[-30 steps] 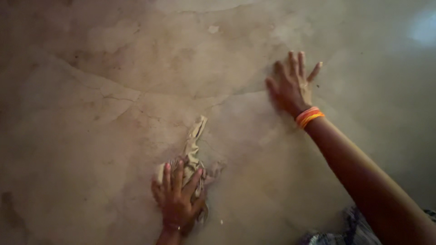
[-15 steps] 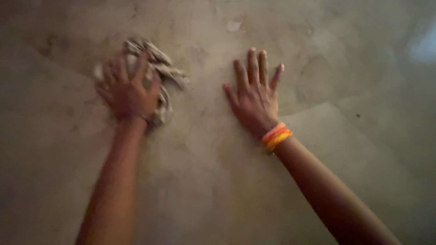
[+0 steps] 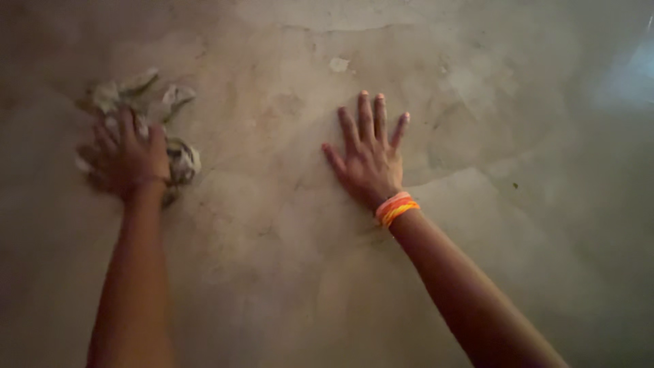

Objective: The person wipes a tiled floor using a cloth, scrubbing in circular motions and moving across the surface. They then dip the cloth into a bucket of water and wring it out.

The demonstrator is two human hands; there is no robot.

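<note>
Left hand (image 3: 126, 157): upper left of frame, palm down, fingers curled over and pressing a crumpled cloth (image 3: 174, 123) against the floor (image 3: 272, 272). Grip neither fully closed nor flat; bunched on the fabric, knuckles toward the top of the frame.

Crumpled cloth: pale, patterned, wadded. Lies under and beyond the left hand, loose ends sticking out toward the upper left corner and to the right of the knuckles. Long axis roughly diagonal, from lower right beside the wrist up toward upper left. Exact outline uncertain; partly hidden by the hand and softened by blur.

Right hand (image 3: 368, 160): centre of frame, slightly above the middle, flat on the floor, fingers spread and pointing toward the top edge, thumb out to the left. Holds nothing. Orange and pink bangles (image 3: 396, 206) at the wrist.

Relation: cloth well left of the right hand, bare floor between the two. Left hand on the cloth, hence the nearer by far; right hand well apart and serving, by the look of it, as a prop.

Floor: mottled, brownish grey, stone or cement, with hairline cracks across the upper part. Small pale fleck (image 3: 338, 65) near the top centre, above the right fingertips. Dim light; faint bluish glare (image 3: 633, 75) at the upper right edge.
</note>
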